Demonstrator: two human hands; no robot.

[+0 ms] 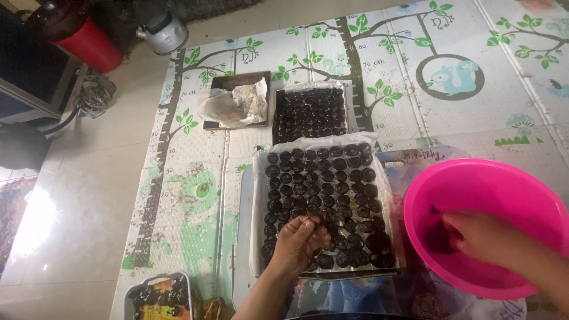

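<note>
While hovering over the near tray of dark round pieces, left hand pinched one piece in its fingertips. Right hand reached inside the pink bowl, grip impossible to tell.

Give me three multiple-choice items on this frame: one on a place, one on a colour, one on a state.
1. Where is the right hand?
A. Inside the bowl
B. On the far tray
C. On the bare floor tiles

2. What colour is the bowl?
A. Green
B. Pink
C. White

3. How does the near tray stand?
A. Bare
B. Stacked on the far tray
C. Nearly filled with rows of dark round pieces

Answers:
1 A, the right hand reaches over the rim into the bowl.
2 B, its wall and rim are bright pink.
3 C, dark pieces cover most of its lining, and the left hand rests at its near edge with fingers pinched together.
</note>
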